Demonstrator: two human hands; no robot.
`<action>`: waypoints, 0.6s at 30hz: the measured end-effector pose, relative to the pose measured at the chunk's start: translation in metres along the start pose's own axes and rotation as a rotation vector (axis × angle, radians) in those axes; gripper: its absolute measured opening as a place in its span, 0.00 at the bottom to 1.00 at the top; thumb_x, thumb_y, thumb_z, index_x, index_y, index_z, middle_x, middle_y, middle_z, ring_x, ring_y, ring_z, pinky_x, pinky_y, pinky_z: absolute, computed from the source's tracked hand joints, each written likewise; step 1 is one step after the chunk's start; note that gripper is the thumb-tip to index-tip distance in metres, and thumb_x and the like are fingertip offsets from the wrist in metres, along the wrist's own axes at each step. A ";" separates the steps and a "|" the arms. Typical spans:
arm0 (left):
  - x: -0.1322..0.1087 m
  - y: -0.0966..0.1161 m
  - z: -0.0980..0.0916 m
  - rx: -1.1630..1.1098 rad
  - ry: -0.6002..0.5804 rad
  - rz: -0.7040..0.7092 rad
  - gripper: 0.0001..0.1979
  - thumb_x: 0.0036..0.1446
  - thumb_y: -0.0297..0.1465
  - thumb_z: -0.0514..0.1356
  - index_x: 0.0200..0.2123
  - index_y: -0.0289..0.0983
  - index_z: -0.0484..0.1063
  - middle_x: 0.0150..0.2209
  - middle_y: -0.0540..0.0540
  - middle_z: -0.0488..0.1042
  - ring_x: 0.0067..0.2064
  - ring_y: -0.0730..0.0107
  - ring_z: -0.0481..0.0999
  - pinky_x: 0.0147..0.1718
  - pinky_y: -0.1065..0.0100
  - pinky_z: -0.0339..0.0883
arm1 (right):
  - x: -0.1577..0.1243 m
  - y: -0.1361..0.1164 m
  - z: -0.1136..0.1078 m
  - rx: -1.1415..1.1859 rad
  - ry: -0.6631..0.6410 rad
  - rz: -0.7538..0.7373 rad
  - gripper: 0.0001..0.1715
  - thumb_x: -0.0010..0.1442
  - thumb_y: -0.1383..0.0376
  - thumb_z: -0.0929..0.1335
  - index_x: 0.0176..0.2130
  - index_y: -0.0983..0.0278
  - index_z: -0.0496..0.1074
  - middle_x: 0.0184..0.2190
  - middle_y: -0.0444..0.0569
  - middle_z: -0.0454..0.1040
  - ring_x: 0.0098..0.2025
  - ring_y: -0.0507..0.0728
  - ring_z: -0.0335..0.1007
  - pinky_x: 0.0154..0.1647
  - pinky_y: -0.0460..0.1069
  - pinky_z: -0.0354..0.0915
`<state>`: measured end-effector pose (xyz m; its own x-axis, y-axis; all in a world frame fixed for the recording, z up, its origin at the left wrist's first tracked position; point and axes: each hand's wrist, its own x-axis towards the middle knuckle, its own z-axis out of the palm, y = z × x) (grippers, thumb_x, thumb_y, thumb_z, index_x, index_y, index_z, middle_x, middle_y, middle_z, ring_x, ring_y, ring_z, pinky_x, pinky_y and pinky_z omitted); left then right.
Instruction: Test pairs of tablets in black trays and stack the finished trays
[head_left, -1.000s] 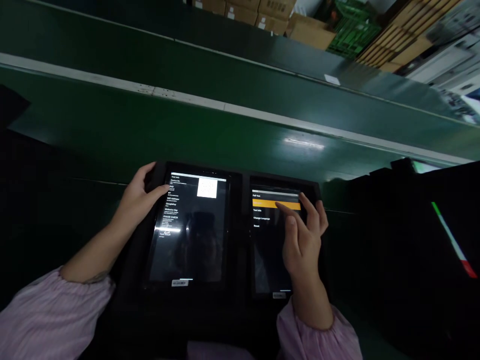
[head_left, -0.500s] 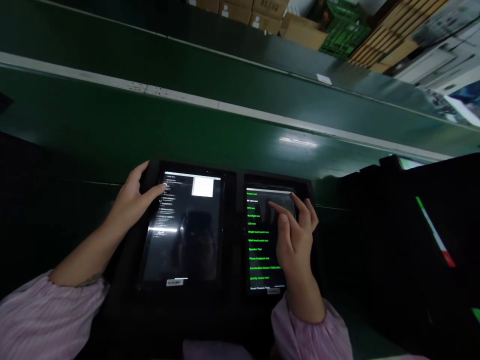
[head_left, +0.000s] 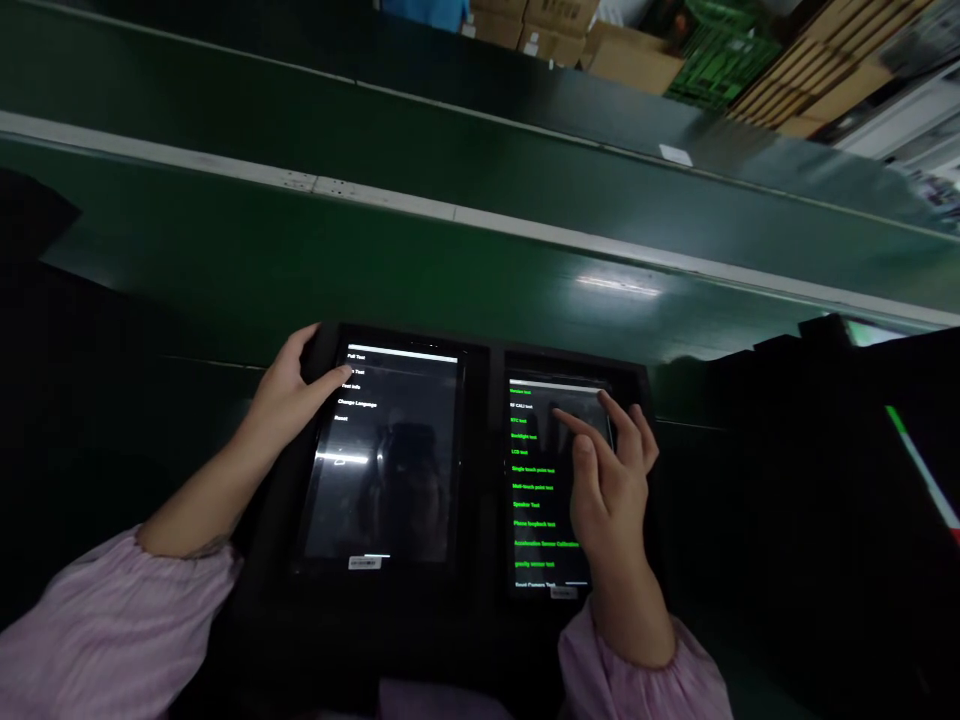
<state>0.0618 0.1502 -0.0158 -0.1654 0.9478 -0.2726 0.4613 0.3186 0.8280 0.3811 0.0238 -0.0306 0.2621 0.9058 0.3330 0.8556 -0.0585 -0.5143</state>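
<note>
Along the frame's bottom are purple sleeves (head_left: pixel 127 625). Low centre, a tray (head_left: pixel 486 440) holds the lit left tablet (head_left: pixel 382 470) and right tablet (head_left: pixel 536 455). The left hand (head_left: pixel 289 390) has its thumb at the left tablet's edge; whether its grip clasps the tray cannot be made out. The right hand (head_left: pixel 615 490) spreads its fingers over the right tablet, grip unclosed. Beyond lies the green surface (head_left: pixel 187 260); upper right, a carton (head_left: pixel 634 62) and crate (head_left: pixel 724 55).

The right tablet (head_left: pixel 544 500) is black, lettered in green and white.
</note>
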 end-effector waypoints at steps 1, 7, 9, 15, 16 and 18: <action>0.001 0.001 0.000 0.027 0.008 -0.003 0.37 0.51 0.41 0.68 0.64 0.44 0.66 0.61 0.42 0.73 0.60 0.49 0.73 0.62 0.47 0.66 | 0.000 0.000 0.000 0.001 0.001 0.001 0.30 0.74 0.51 0.55 0.51 0.60 0.79 0.68 0.54 0.62 0.73 0.72 0.45 0.68 0.75 0.51; 0.002 0.001 0.003 -0.016 0.052 0.035 0.34 0.52 0.38 0.69 0.62 0.41 0.69 0.60 0.41 0.74 0.61 0.49 0.73 0.65 0.47 0.63 | 0.000 -0.001 -0.005 -0.011 0.036 -0.006 0.29 0.75 0.54 0.56 0.50 0.62 0.80 0.65 0.56 0.66 0.72 0.72 0.49 0.67 0.74 0.54; 0.000 0.000 0.004 -0.157 0.079 0.067 0.30 0.55 0.36 0.67 0.61 0.40 0.70 0.60 0.42 0.74 0.62 0.52 0.72 0.67 0.48 0.61 | 0.001 -0.001 -0.007 -0.009 0.073 -0.029 0.27 0.74 0.56 0.57 0.46 0.62 0.82 0.63 0.55 0.69 0.71 0.71 0.52 0.66 0.73 0.56; -0.006 -0.007 0.003 -0.295 0.124 0.150 0.27 0.54 0.29 0.65 0.59 0.37 0.73 0.61 0.43 0.74 0.64 0.57 0.70 0.70 0.51 0.56 | -0.001 0.001 -0.010 0.051 0.073 -0.162 0.21 0.71 0.65 0.63 0.36 0.59 0.84 0.56 0.52 0.76 0.68 0.70 0.58 0.62 0.69 0.64; -0.007 -0.008 0.003 -0.301 0.122 0.154 0.27 0.54 0.29 0.65 0.59 0.38 0.73 0.61 0.43 0.74 0.64 0.57 0.70 0.70 0.50 0.55 | -0.001 0.001 -0.010 0.053 0.067 -0.171 0.21 0.70 0.65 0.63 0.36 0.59 0.84 0.56 0.52 0.76 0.68 0.70 0.58 0.61 0.69 0.65; -0.009 -0.010 0.002 -0.302 0.113 0.156 0.27 0.53 0.29 0.65 0.58 0.38 0.74 0.60 0.44 0.75 0.64 0.56 0.70 0.71 0.49 0.53 | -0.001 0.001 -0.010 0.045 0.061 -0.159 0.21 0.70 0.65 0.63 0.37 0.59 0.85 0.57 0.53 0.75 0.68 0.70 0.58 0.61 0.69 0.65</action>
<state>0.0604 0.1383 -0.0230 -0.2166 0.9721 -0.0897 0.2125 0.1366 0.9676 0.3857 0.0185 -0.0237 0.1530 0.8750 0.4594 0.8680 0.1032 -0.4857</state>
